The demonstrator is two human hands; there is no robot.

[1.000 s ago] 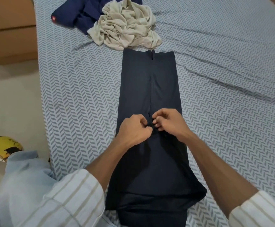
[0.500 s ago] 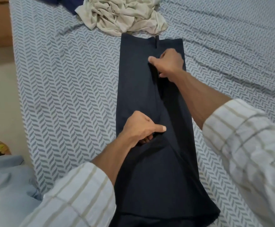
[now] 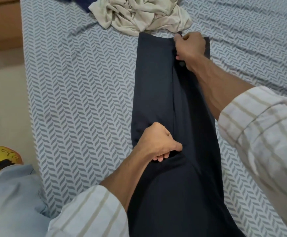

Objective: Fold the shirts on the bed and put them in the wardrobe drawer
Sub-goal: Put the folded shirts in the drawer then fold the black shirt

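Patterned bed (image 3: pixel 81 93) is carrying a dark shirt (image 3: pixel 154 86); left hand (image 3: pixel 158 142) is gripping its middle, right hand (image 3: pixel 190 48) apparently pinching its far edge.

This was a bedroom in a home. A bed (image 3: pixel 74 93) with a grey-and-white herringbone sheet filled the view, with crumpled clothes (image 3: pixel 142 14) heaped on it. Beside it were a pale floor (image 3: pixel 4 103) and brown wooden furniture (image 3: pixel 2 23).

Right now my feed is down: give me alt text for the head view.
A dark shirt lies in a long strip on the patterned bed; the right hand grips its far end and the left hand pinches its middle. A crumpled beige shirt lies just beyond.
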